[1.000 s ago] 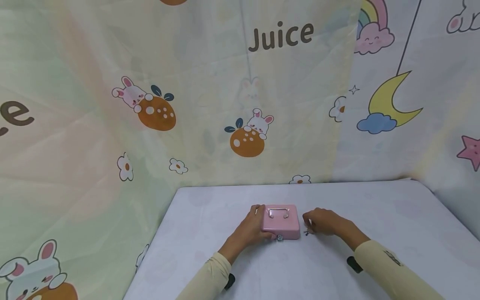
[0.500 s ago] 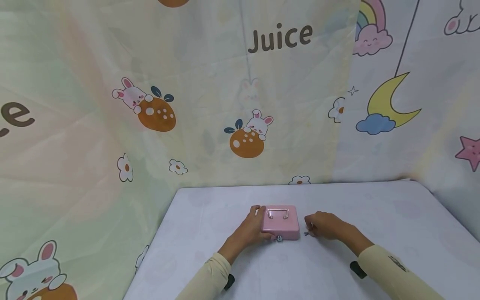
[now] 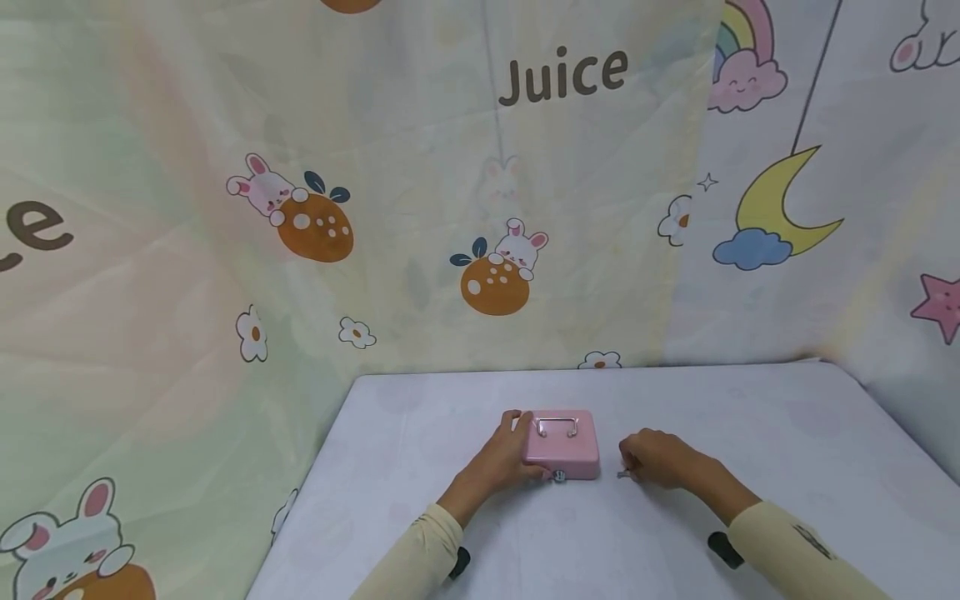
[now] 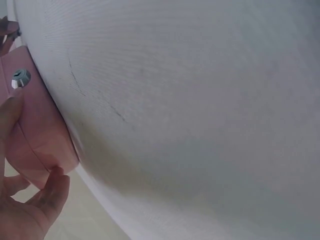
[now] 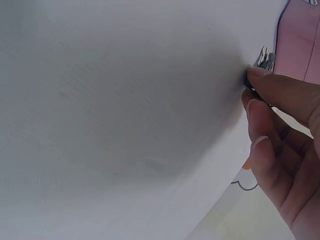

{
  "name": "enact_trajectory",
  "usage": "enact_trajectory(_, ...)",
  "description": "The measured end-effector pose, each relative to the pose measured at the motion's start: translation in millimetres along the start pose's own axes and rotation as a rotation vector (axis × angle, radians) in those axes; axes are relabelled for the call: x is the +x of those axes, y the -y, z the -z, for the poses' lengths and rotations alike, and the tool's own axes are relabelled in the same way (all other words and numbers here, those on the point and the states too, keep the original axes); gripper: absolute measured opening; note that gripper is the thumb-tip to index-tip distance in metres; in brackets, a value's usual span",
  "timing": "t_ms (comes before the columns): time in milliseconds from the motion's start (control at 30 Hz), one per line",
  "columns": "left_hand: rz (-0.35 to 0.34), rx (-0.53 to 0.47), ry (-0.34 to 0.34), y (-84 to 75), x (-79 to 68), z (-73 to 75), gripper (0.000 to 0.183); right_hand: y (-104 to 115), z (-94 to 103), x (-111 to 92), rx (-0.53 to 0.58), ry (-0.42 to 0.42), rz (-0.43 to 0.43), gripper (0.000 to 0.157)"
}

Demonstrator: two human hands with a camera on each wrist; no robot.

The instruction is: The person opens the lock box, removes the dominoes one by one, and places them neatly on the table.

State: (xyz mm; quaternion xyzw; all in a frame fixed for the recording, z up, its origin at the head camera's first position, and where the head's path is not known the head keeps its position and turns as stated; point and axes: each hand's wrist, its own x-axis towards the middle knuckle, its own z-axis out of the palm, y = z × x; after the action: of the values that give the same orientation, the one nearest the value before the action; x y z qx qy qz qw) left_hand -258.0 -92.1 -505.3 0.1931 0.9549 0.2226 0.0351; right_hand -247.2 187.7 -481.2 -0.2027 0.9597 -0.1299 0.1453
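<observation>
A pink metal cash box [image 3: 573,454] with a wire handle on its lid sits on the white table. My left hand [image 3: 497,458] grips its left side, the thumb at the front close to the round silver lock [image 4: 21,78]. The lid is down. To the right of the box, my right hand [image 3: 660,458] pinches a small bunch of silver keys [image 5: 266,56] between thumb and index finger. The keys' tips stick out toward the box, apart from it; their black end is partly covered by the fingertips.
The white table [image 3: 787,433] reaches back to a printed cloth backdrop [image 3: 405,167] with rabbits, flowers and a moon. Cloth hangs at the left and right too. A dark strap piece [image 3: 724,550] sits under the right sleeve, another [image 3: 460,563] under the left.
My right hand has moved a little to the right and toward me with the keys, away from the cash box. The left hand and the box have stayed put.
</observation>
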Motion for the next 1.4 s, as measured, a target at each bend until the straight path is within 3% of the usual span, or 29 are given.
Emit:
enact_trajectory(300, 0.002, -0.005, 0.003, -1.2, -1.0, 1.3, 0.102, -4, -5.4, -12, -0.047, -0.019, 0.022, 0.011)
enact_trajectory(600, -0.009, 0.004, -0.004, 1.0, -0.5, 3.7, 0.102, -4, -9.2, -17, 0.023, -0.023, 0.041, 0.011)
enact_trajectory(733, -0.010, 0.013, -0.006, 0.8, -0.7, 4.2, 0.101, 1, -10.6, -21, 0.054, -0.048, 0.051, 0.009)
enact_trajectory(1167, 0.002, 0.010, 0.012, -2.7, -2.8, 2.2, 0.102, 14, -17.6, -34, -0.004, -0.202, 0.159, 0.010)
enact_trajectory(1400, -0.001, 0.009, 0.013, -3.1, -2.5, 1.5, 0.102, 24, -22.0, -34, 0.034, -0.223, 0.160, 0.014)
